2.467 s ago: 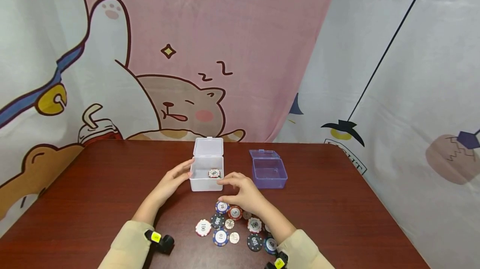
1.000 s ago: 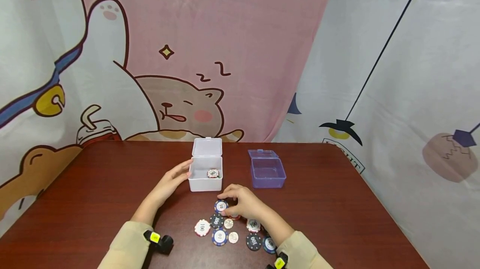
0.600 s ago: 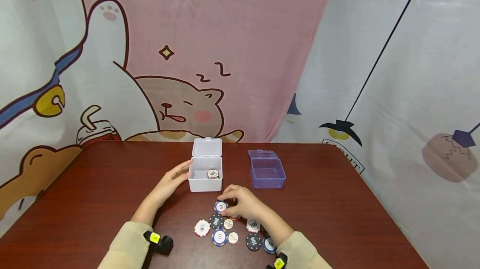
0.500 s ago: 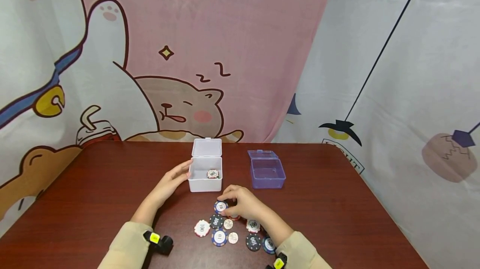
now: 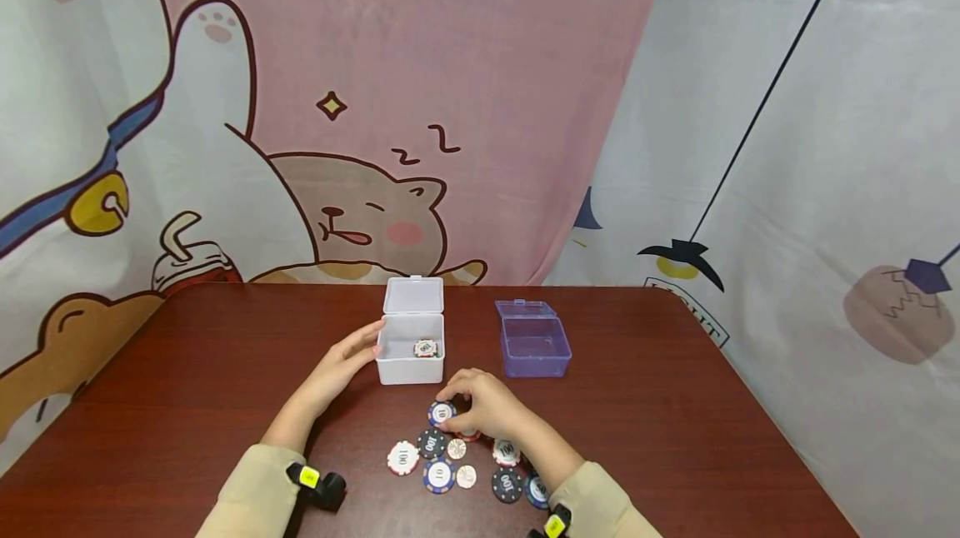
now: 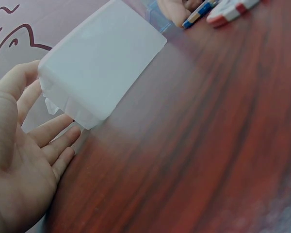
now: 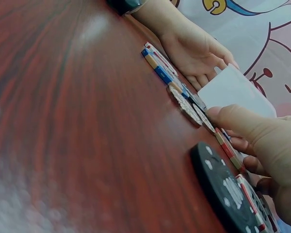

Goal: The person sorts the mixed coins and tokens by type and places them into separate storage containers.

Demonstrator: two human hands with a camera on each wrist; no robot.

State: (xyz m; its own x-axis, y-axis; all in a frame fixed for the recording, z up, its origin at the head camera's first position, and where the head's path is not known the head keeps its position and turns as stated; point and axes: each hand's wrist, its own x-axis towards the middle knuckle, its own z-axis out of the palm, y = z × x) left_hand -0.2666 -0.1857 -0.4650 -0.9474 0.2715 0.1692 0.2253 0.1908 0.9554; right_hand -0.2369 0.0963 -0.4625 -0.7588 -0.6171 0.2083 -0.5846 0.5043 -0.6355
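Observation:
A white plastic box (image 5: 410, 368) stands with its lid raised, a white-and-red poker chip (image 5: 426, 348) inside. My left hand (image 5: 339, 370) rests against its left side, fingers fairly straight; the left wrist view shows the palm (image 6: 19, 165) facing the box wall (image 6: 102, 63). In front of the box, my right hand (image 5: 487, 406) pinches a blue-edged poker chip marked 10 (image 5: 441, 414) between thumb and fingers, at the table. A red-edged chip (image 5: 469, 435) is partly hidden under that hand. In the right wrist view, the thumb (image 7: 233, 116) reaches over the chip row.
Poker chips lie nearby: black (image 5: 432, 443), white-and-red (image 5: 403, 458), blue (image 5: 438, 475), and another black one (image 5: 507, 485). Two small silvery discs (image 5: 466, 476) lie among them. A purple transparent box (image 5: 536, 348) with its lid up stands right of the white box on the brown table (image 5: 660, 421).
From beside the white box's front corner, my right hand has come down and closed its fingertips on the blue-edged chip. Lately it barely moves. The left hand stays at the box.

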